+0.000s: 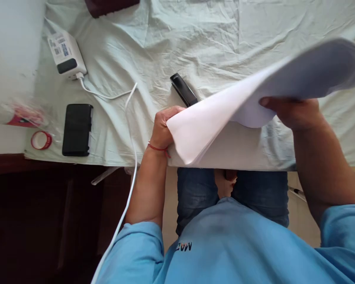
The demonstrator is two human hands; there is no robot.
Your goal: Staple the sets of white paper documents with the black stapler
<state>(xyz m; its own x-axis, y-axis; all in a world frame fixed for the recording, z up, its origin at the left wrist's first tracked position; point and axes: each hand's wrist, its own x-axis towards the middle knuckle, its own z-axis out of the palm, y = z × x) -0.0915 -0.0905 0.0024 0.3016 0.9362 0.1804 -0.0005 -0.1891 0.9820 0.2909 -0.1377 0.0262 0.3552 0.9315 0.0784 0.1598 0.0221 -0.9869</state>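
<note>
A stack of white paper sheets (pixel 225 114) is lifted over the table's near edge and bent upward to the right. My left hand (pixel 162 128) pinches the stack's lower left corner. My right hand (pixel 292 110) grips the raised sheets from beneath on the right side, the thumb showing under the paper. A black stapler (pixel 182 90) lies on the cloth just behind my left hand, its near end hidden by the paper.
A pale green cloth (pixel 171 35) covers the table. At the left lie a black phone (pixel 77 129), a white charger (pixel 65 53) with its cable (pixel 130 118), and a red ring (pixel 41 140) in a clear bag. A dark object (pixel 109 6) sits at the far edge.
</note>
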